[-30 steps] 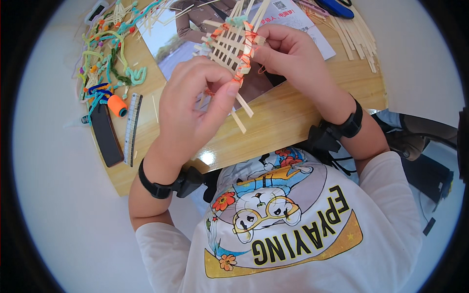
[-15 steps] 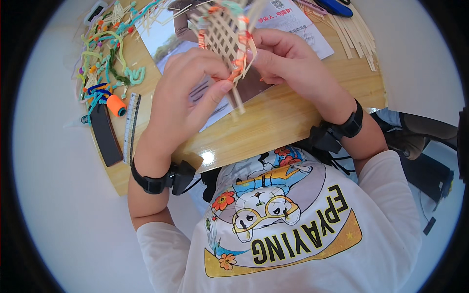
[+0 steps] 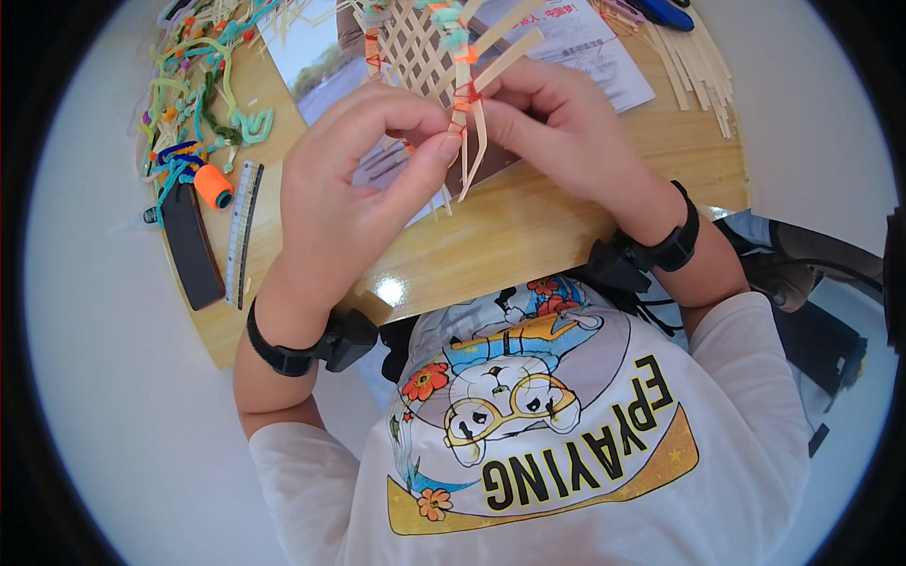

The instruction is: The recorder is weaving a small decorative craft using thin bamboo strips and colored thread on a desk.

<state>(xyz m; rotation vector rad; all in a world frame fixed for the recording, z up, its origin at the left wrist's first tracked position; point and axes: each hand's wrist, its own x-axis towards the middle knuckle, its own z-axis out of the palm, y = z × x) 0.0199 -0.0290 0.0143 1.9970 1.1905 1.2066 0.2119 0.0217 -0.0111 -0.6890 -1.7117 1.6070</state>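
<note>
Above the table's far side I hold up a fan-like lattice woven from pale bamboo strips (image 3: 412,52). Its rim is bound with orange-red thread (image 3: 461,106) and fuzzy mint-green pipe cleaner (image 3: 455,36). My left hand (image 3: 354,174) is closed, thumb and forefinger pinching the rim's near end. Close beside it, my right hand (image 3: 547,127) has its fingers bent against the rim's right side, where strip ends stick out. Its fingertips are partly hidden behind the strips. A loose strip end (image 3: 477,151) hangs below the fingers.
Tangled coloured pipe cleaners (image 3: 212,80) lie at the far left. Near them are an orange thread spool (image 3: 213,187), a dark flat case-like object (image 3: 192,247) and a ruler (image 3: 243,231). Printed sheets (image 3: 604,71) lie beneath the lattice. Loose strips (image 3: 694,71) and a blue-handled tool (image 3: 665,13) lie far right.
The lattice has turned and moved slightly away, so more of its green-wrapped rim shows. My left pinch has shifted up and right along the rim, nearer my right hand.
</note>
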